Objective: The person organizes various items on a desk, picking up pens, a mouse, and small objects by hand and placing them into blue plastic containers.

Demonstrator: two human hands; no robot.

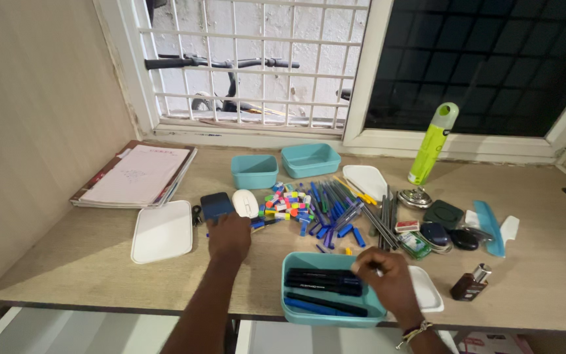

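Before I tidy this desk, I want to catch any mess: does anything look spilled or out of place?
Yes. Pens and small coloured erasers lie scattered loose mid-desk, outside the teal boxes. A white lid lies apart at the left. The left hand rests beside the pile.

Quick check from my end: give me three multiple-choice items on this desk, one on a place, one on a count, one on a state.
1. Where does the green spray bottle stand?
A. by the window frame, at the back right
B. on the notebooks
C. inside a teal box

2. How many teal boxes without lids show on the desk?
A. one
B. three
C. five

3. What is the state of the near teal box?
A. shut with a lid
B. open, pens inside
C. open and bare

Answers: 1 A, it stands upright near the sill. 2 B, two at the back, one in front. 3 B, dark and blue pens lie in it beside the right hand; the left hand rests further back.
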